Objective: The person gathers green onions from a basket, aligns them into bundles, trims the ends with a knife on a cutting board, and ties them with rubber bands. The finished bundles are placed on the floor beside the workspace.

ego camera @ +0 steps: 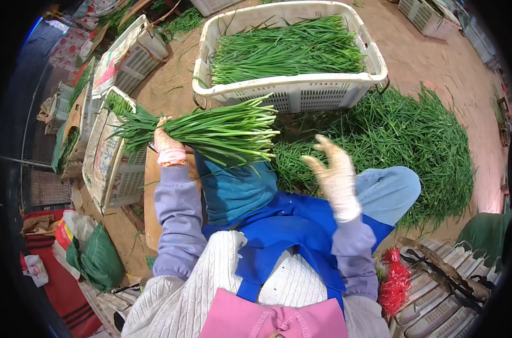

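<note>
My left hand (168, 141), in a light glove, is closed around a thick bundle of green garlic chives (226, 131). The pale stem ends point right and the leafy tips spread left, partly over a crate's corner. To the right, my gloved right hand (334, 169) hangs in the air with fingers apart and nothing in it. It is apart from the bundle and looks slightly blurred. Beneath and beyond it lies a large heap of loose chives (412, 156) on the ground. A blue cloth (235, 186) covers my left knee below the bundle.
Ahead stands a white plastic crate (290, 80) with chives (285, 50) laid inside. More crates line the left, one (112, 164) close to my left arm. At lower right are stacked crates (433, 291) and a bunch of red plastic twine (394, 283). A green sack (99, 257) sits lower left.
</note>
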Available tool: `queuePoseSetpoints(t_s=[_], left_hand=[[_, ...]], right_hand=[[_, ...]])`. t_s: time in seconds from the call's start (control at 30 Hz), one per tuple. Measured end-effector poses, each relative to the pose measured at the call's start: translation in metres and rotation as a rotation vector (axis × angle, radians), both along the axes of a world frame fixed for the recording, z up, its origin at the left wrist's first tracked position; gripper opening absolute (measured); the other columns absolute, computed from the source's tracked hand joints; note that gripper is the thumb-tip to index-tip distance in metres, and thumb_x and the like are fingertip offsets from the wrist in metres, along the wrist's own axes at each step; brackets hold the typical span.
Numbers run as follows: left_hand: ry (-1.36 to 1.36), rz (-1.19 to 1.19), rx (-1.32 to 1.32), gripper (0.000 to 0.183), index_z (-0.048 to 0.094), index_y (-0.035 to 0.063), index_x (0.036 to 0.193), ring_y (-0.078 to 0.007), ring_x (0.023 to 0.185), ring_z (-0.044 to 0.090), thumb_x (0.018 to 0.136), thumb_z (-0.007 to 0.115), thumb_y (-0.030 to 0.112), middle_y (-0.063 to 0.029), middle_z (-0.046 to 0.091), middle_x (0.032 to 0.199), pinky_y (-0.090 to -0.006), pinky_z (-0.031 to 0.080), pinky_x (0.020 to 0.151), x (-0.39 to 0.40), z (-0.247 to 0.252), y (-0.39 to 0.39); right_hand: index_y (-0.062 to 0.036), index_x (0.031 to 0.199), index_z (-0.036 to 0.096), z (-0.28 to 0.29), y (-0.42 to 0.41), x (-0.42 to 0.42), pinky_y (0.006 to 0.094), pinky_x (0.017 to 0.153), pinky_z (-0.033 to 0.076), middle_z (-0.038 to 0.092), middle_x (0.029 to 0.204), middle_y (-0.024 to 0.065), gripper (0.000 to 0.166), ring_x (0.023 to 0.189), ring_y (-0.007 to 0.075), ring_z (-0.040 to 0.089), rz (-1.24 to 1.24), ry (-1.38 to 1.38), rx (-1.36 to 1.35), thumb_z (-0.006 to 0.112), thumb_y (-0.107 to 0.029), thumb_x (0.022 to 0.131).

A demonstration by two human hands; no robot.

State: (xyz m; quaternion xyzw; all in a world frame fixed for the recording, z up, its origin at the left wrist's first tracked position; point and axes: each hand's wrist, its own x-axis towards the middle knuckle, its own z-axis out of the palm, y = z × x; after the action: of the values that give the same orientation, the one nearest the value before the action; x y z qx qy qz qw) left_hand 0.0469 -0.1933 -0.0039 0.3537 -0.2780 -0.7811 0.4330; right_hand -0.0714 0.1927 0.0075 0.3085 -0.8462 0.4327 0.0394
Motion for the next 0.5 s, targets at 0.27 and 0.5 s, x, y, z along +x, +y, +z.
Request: queuePoseSetpoints(t_s=[0.27,0.5], left_hand=[[-0.090,0.104,0.009,0.012,0.056,0.0097,0.087,-0.0244,0.077,0.058,0.081,0.056,0.020,-0.0061,0.060,0.081,-0.0399,0.049,0.071,0.005,0.000,-0.008],[-0.218,-0.138,-0.009,0.021,0.057,0.0118,0.085,-0.0266,0.072,0.059,0.082,0.052,0.032,-0.0081,0.062,0.083,-0.0410,0.049,0.065,0.003,0.004,0.010]], right_hand=[[-0.0063,0.088,0.065,-0.003,-0.065,0.020,0.0322,0.059,0.043,0.060,0.069,0.0090,0.012,0.061,0.0218,0.056,0.149,0.031,-0.319,0.061,-0.014,0.081],[-0.0016,0.093,0.066,-0.020,-0.042,0.006,0.0263,0.073,0.046,0.065,0.085,0.0090,0.020,0.083,0.0156,0.060,0.265,-0.436,-0.200,0.062,-0.020,0.085]])
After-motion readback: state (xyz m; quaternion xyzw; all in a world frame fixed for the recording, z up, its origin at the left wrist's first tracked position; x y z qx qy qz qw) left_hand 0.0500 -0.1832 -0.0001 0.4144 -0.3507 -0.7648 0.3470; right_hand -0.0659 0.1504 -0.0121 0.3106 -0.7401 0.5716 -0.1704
